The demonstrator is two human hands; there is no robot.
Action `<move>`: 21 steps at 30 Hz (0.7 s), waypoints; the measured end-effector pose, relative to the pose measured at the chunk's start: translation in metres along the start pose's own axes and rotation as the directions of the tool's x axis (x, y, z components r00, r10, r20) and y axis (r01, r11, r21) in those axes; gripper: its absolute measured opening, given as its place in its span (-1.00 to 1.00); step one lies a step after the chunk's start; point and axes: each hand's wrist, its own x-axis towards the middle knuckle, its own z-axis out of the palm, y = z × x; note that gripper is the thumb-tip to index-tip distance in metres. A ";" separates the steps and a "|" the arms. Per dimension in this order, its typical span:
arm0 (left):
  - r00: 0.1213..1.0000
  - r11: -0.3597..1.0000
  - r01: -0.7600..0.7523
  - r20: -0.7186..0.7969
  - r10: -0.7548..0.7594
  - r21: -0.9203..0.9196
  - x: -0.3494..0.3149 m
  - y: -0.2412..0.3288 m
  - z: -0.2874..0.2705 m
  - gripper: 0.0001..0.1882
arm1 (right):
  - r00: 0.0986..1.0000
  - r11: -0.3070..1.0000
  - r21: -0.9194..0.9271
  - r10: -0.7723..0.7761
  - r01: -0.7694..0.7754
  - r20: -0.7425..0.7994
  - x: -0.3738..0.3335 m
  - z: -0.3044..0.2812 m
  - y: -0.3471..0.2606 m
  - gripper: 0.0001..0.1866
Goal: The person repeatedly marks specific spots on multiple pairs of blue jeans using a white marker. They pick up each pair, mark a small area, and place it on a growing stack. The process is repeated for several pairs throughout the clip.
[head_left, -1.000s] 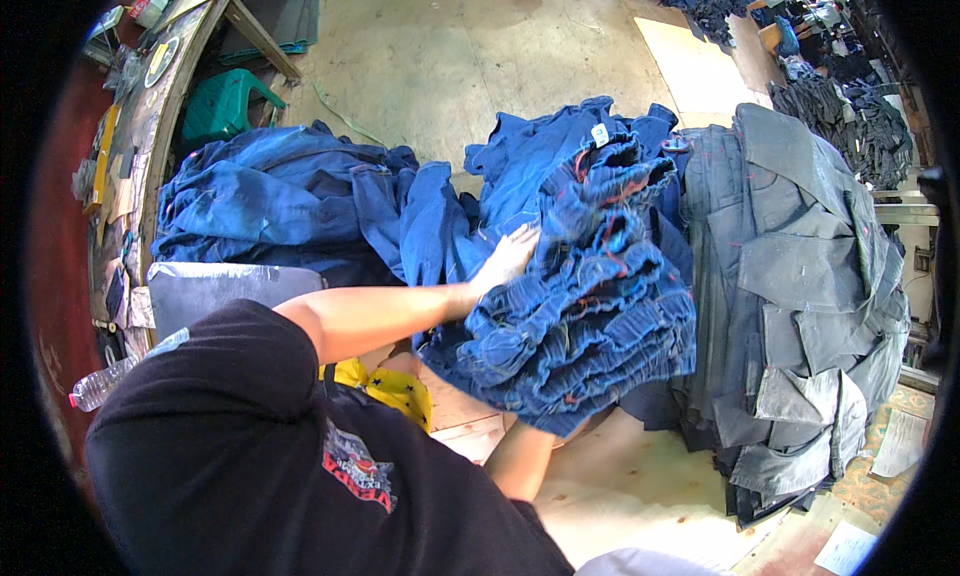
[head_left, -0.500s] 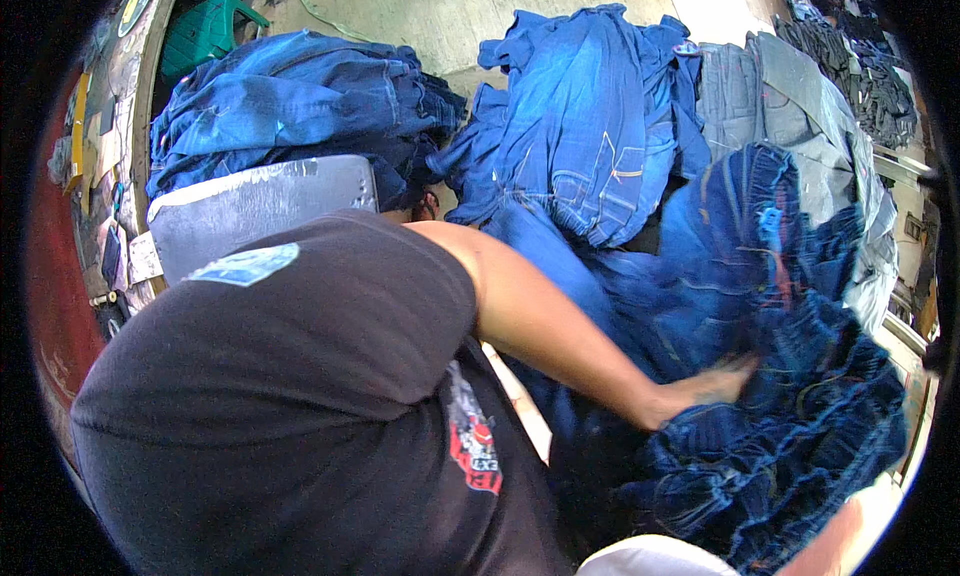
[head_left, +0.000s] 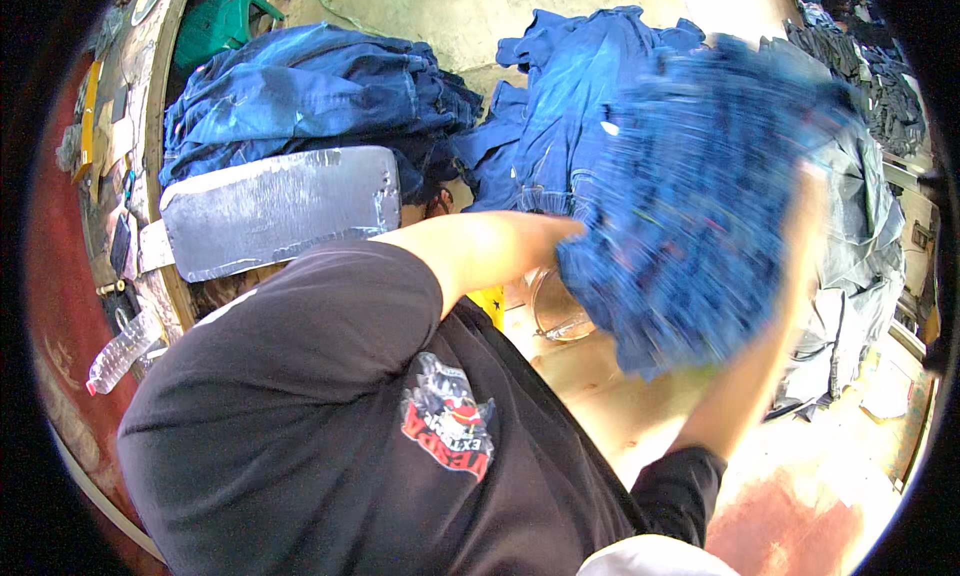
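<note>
A bulky bundle of dark blue jeans (head_left: 690, 216), smeared by motion, is held up in front of me between both hands. At its left side my left hand (head_left: 562, 233) grips the denim, with the fingertips hidden in the cloth. My right hand (head_left: 808, 188) is blurred and clasps the bundle from the right. Just behind the bundle, partly covered by it, lies a heap of blue denim garments (head_left: 570, 96).
Another pile of blue jeans (head_left: 310, 91) lies far left, behind a worn grey padded seat (head_left: 285, 211). Grey garments (head_left: 865, 226) hang at the right. A green plastic stool (head_left: 225, 24), a clear bottle (head_left: 125, 354) and a round see-through container (head_left: 560, 306) are also around.
The bundle of jeans has risen from the lower right up toward the denim heap. Both arms have moved up and away with it, uncovering the floor below.
</note>
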 end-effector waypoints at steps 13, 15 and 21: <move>0.789 0.931 0.293 0.494 -0.364 0.218 -0.133 -0.085 -0.007 -0.36 | 0.929 0.916 0.158 0.358 -0.369 0.096 -0.117 0.202 0.097 0.03; 0.792 0.945 0.266 0.516 -0.326 0.189 -0.125 -0.066 -0.033 -0.33 | 0.861 0.847 0.164 0.482 -0.505 0.164 -0.098 0.189 0.083 0.00; 0.827 0.907 0.382 0.503 -0.250 -0.177 -0.151 -0.019 -0.127 -0.46 | 0.941 0.928 -0.152 0.337 -0.339 -0.038 -0.047 0.187 -0.009 -0.38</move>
